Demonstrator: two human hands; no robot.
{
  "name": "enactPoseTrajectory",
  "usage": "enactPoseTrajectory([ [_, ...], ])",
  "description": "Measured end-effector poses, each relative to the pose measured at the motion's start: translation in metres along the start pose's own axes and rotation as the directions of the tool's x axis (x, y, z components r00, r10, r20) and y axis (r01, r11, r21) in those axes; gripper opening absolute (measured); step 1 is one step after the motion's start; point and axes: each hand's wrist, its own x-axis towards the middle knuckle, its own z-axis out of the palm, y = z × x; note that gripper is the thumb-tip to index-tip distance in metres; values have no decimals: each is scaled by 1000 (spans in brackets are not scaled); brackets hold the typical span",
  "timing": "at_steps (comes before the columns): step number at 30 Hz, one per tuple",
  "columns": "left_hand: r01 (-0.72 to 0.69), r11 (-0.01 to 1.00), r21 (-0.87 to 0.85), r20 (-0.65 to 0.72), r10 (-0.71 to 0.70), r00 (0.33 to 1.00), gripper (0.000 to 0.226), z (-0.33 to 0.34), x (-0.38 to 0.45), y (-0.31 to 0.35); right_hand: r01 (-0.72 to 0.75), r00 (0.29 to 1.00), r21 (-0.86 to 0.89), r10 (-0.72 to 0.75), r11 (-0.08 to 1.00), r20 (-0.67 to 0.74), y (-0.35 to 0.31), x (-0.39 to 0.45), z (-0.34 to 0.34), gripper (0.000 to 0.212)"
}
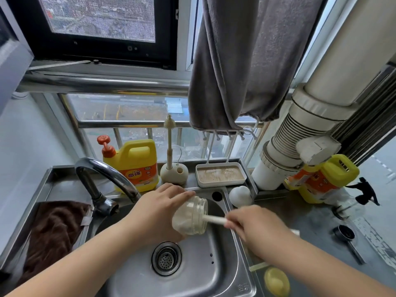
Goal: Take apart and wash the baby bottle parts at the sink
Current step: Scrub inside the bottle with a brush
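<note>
My left hand [156, 209] grips a clear, soapy baby bottle body [190, 215] tilted on its side over the steel sink [214, 264], its open mouth facing right. My right hand [255, 226] holds the white handle of a bottle brush [214, 219], whose head is inside the bottle and hidden by foam. A white dome-shaped bottle part [240, 196] sits on the counter behind the sink's right corner. A yellowish round part [276, 281] lies on the counter at the sink's front right.
The faucet [102, 179] arches over the sink's left. A yellow detergent jug [135, 163], a small brush in a stand [171, 168] and a drying rack tray [220, 174] line the back ledge. A brown cloth [53, 232] lies at left, a second jug [321, 179] at right.
</note>
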Motion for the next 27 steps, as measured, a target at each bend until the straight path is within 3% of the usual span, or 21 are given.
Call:
enactPoseTrajectory([
  [1, 30, 999, -42, 32, -29, 999, 93, -3, 1, -1, 46, 978, -200, -84, 979, -189, 1, 2, 2, 11],
  [3, 121, 980, -157, 156, -96, 983, 97, -7, 2, -1, 95, 876, -371, -255, 924, -410, 5, 1, 6, 13],
  [4, 134, 974, -182, 185, -100, 978, 99, -8, 3, -2, 119, 831, -418, -321, 901, -455, 7, 0, 9, 19],
  [6, 129, 970, -205, 176, -93, 980, 99, -10, 4, -3, 146, 823, -423, -347, 894, -449, 11, -2, 18, 25],
  [11, -19, 997, -69, -14, 18, 1000, 94, -5, 4, -4, 59, 966, -277, -125, 959, -227, -8, -3, 16, 21],
  [13, -60, 995, -84, -32, 58, 998, 93, -1, 5, -2, 67, 997, -49, -68, 997, -32, -11, 1, 10, 22],
  [15, -109, 989, -97, -61, 104, 993, 92, 3, 4, -1, 61, 981, 174, -91, 983, 171, -11, 4, 1, 27],
  [18, -173, 983, -64, -121, 164, 979, 90, 3, 3, -4, -174, 904, 520, -74, 836, 421, -5, 1, -12, 28],
  [20, -179, 983, -43, -147, 171, 974, 90, 1, 4, -4, -238, 876, 583, -87, 776, 474, -2, -1, -16, 30],
  [22, -141, 988, -62, -121, 133, 984, 92, 5, 2, -5, -140, 936, 422, -19, 896, 351, -4, 1, -15, 26],
  [24, -75, 988, -134, -94, 63, 994, 93, 10, -3, -7, -7, 998, 16, 6, 1000, 55, -4, 3, -3, 18],
  [25, -35, 979, -201, -76, 21, 997, 94, 10, -5, -8, 32, 988, -174, -57, 984, -143, -4, 2, 3, 11],
  [27, 30, 944, -327, 19, -26, 999, 96, 7, -6, -8, 87, 894, -374, -238, 923, -380, -1, -1, 14, 10],
])
